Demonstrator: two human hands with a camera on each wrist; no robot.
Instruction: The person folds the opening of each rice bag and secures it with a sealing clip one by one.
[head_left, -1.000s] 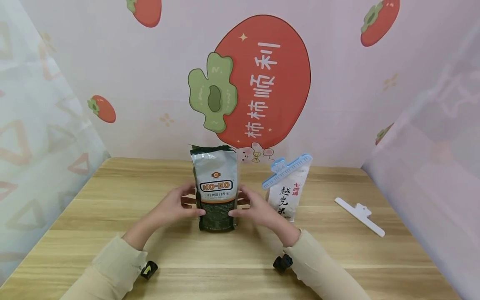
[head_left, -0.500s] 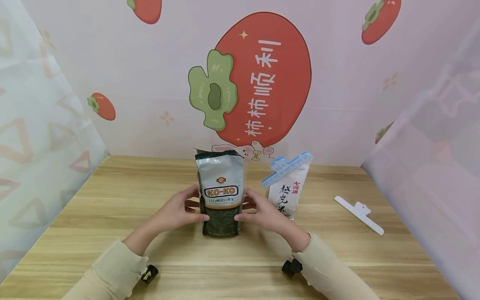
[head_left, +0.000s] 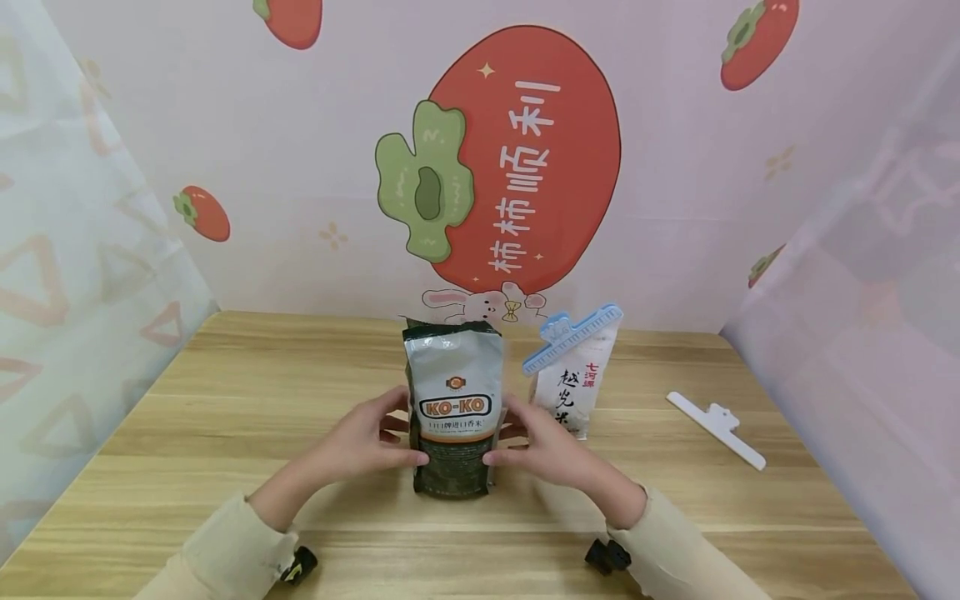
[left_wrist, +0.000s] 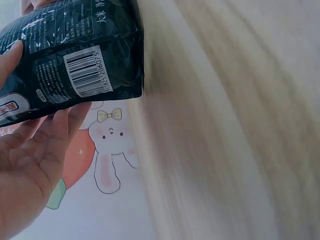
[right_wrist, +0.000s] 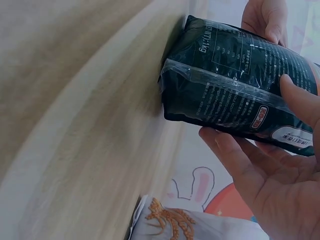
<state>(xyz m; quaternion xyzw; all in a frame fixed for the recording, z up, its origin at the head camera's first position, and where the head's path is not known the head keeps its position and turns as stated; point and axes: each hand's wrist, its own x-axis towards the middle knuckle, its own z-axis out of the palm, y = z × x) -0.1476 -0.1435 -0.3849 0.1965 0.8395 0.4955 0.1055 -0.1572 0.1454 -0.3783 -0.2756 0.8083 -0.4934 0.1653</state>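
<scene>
A dark green and white KO-KO rice bag (head_left: 455, 383) stands upright near the middle of the table, its top edge slightly uneven. My left hand (head_left: 375, 442) grips its left side, thumb on the front and fingers reaching round behind. From the right side my right hand (head_left: 551, 446) holds it the same way. Close to the table, the bag's dark lower end with a barcode (left_wrist: 87, 72) shows in the left wrist view. The right wrist view has the bag's printed side panel (right_wrist: 215, 100) between thumb and fingers.
Behind my right hand stands a white rice bag (head_left: 577, 383) with a blue bag clip (head_left: 573, 340) slanted across its top. A white bag clip (head_left: 717, 429) lies on the wooden table (head_left: 225, 400) at the right. A persimmon-print backdrop (head_left: 525, 167) rises behind.
Both hands have brought the KO-KO rice bag nearer to me and a little to the right. The white rice bag and both clips stay where they were.
</scene>
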